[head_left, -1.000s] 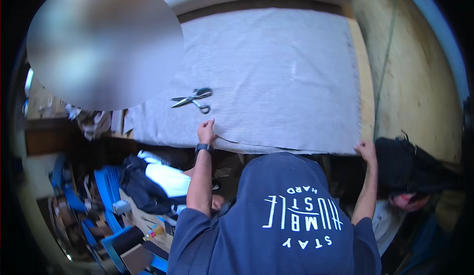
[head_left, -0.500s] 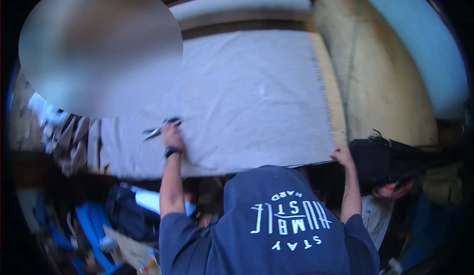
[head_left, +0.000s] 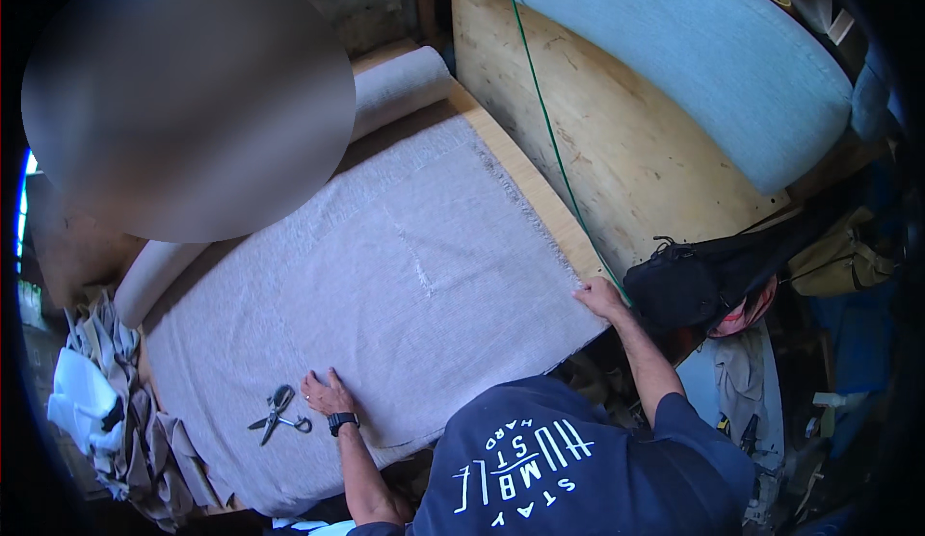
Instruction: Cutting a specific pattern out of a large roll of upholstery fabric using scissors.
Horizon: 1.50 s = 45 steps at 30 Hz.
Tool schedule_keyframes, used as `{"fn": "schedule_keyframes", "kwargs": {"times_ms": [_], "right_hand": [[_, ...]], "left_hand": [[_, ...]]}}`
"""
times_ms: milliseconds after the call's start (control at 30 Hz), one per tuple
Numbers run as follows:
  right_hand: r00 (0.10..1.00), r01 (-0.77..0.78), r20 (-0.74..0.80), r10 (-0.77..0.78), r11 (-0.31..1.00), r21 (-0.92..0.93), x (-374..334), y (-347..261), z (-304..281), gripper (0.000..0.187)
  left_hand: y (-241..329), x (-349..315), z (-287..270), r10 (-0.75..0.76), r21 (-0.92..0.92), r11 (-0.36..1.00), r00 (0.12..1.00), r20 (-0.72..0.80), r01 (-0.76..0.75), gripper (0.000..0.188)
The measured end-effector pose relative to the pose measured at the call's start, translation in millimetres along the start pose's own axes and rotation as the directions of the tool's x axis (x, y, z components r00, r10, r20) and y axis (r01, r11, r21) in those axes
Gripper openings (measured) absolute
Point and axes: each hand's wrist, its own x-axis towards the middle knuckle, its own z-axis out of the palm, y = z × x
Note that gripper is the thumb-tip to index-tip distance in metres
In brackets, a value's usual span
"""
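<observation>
A wide sheet of greyish-lilac fabric (head_left: 443, 343) covers the work table, its frayed side edge lying along the wooden board on the right. My left hand (head_left: 330, 396) rests flat on the cloth near its front edge, fingers spread, with nothing in it. Just left of that hand lie scissors (head_left: 279, 411) with dark handles and their blades apart. At the right front corner, my right hand (head_left: 602, 298) pinches the edge of the fabric between thumb and fingers.
A roll of the same fabric (head_left: 405, 83) lies along the table's far side. Crumpled cloth (head_left: 125, 372) hangs at the left end. On the right are a plywood panel (head_left: 617, 122), a green cord (head_left: 544, 112), a light-blue roll (head_left: 713, 64) and a black bag (head_left: 674, 276).
My left hand has let go of the scissors, which now lie on the cloth. The view has turned, so the table appears tilted. My right hand stays at the fabric's corner.
</observation>
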Motion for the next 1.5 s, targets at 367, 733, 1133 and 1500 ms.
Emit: {"fn": "schedule_keyframes", "kwargs": {"times_ms": [367,733,1133,1500], "right_hand": [[0.986,0.137,-0.113,-0.119,0.976,0.17,218.4,-171.9,9.0,0.033],[0.953,0.15,-0.284,-0.11,0.981,0.124,316.7,-239.0,11.8,0.027],[0.943,0.133,-0.325,-0.067,0.974,0.185,311.0,-227.5,4.9,0.024],[0.745,0.541,-0.4,-0.534,0.835,-0.107,254.1,-269.3,53.4,0.046]], "left_hand": [[29.2,110.3,59.7,-0.133,-0.152,0.979,0.991,0.034,0.136,0.043],[69.3,122.6,69.7,-0.116,-0.272,0.956,0.993,-0.006,0.11,0.022],[90.1,124.8,83.7,-0.146,-0.154,0.98,0.983,-0.112,0.128,0.019],[205.1,62.9,61.2,0.638,-0.282,0.737,0.77,-0.011,-0.614,0.04]]}}
